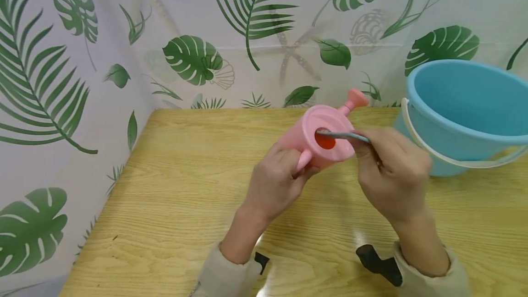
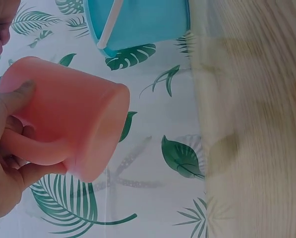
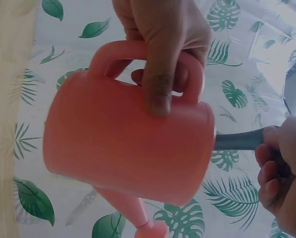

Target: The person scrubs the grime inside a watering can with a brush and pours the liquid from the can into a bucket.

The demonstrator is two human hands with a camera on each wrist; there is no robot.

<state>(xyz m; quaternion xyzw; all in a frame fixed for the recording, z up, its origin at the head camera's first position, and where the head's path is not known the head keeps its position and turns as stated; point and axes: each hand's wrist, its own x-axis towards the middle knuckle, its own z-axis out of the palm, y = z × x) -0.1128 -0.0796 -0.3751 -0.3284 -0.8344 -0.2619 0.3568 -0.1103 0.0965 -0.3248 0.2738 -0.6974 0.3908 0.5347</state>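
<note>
A pink watering can (image 1: 323, 116) is held above the table, tilted so its top opening faces the right hand. The left hand (image 1: 274, 180) grips its side handle, the thumb lying on the can's body (image 3: 128, 139). In the right hand (image 1: 396, 173) is a slim grey-blue handle (image 3: 239, 140), pinched between thumb and fingers. The front of this tool goes into the can's round opening, so its hidden end leaves its kind unclear. Orange-red shows inside the opening. The pink spout (image 1: 354, 100) points away to the upper right.
A light-blue bucket (image 1: 449, 145) with a white carrying handle (image 1: 474, 164) stands on the wooden table (image 1: 177, 196) at the right. Behind and to the left hangs a white cloth (image 1: 136, 72) printed with green leaves. Black straps (image 1: 377, 262) show near the sleeves.
</note>
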